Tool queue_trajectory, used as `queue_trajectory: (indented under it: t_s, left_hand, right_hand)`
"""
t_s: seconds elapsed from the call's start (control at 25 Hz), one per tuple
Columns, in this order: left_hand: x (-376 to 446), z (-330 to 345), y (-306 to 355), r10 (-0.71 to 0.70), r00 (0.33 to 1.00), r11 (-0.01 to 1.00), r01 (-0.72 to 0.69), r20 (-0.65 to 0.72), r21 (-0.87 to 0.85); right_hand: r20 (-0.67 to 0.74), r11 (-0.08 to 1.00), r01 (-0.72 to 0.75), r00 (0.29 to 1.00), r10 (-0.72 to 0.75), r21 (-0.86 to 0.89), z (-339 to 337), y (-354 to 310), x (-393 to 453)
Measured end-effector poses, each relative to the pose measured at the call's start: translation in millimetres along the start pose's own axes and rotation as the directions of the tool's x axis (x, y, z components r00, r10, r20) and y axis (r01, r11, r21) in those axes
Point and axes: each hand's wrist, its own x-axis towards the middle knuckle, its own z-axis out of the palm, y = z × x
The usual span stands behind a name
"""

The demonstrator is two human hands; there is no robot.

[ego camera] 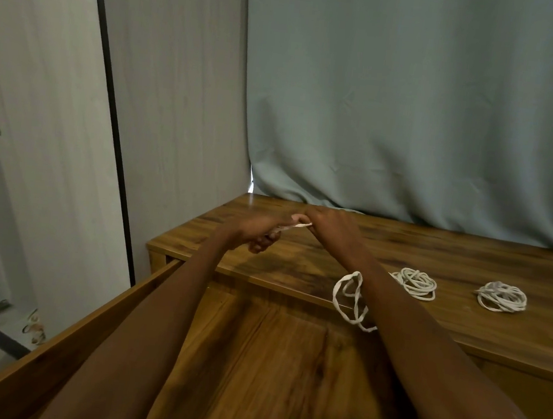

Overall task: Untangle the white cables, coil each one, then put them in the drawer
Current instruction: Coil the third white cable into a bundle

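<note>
Now | both hands [259,229] [330,224] pinch white cable [301,225] (taut) | two coiled cables [416,283] [501,296]

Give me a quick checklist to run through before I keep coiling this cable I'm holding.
1. Both hands on the cable: ok. The left hand and right hand pinch a white cable between them above the desk top.
2. Slack free of snags: cannot tell. The hanging loops drop behind the right forearm, over the desk edge.
3. Finished coils out of the way: ok. The near coil and far coil lie on the desk, apart from each other.
4. Drawer open: ok. The drawer is pulled out below the arms.
5. Cables already in the drawer: not ok, none visible.
</note>
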Motion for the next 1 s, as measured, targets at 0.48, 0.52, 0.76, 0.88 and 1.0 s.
queue_trajectory:
  t_s: [0.48, 0.52, 0.76, 0.88, 1.0]
  left_hand:
    - [4, 18, -3, 0.461, 0.883, 0.261, -0.228, -0.086, -0.938]
    - [5, 17, 2, 0.442, 0.873, 0.176, -0.308, -0.204, -0.935]
    - [21, 6, 28, 0.068, 0.719, -0.056, -0.689, -0.692, -0.722]
    - [35, -5, 24, 0.006, 0.507, 0.474, -0.760, -0.862, -0.444]
    - [45, -9, 6, 0.263, 0.448, 0.875, -0.483, -0.854, 0.016]
  right_hand:
    - [0.140, 0.932, -0.242, 0.968, 0.210, 0.270, 10, -24, 20]
    - [0.138, 0.924, -0.254, 0.965, 0.223, 0.287, 12, -28, 20]
    - [0.290, 0.919, -0.199, 0.952, 0.099, 0.341, 14, -41, -1]
    - [0.348, 0.898, -0.161, 0.937, 0.010, 0.409, 10, -34, -10]
    - [0.240, 0.910, -0.104, 0.971, 0.005, 0.402, -8, -22, -12]
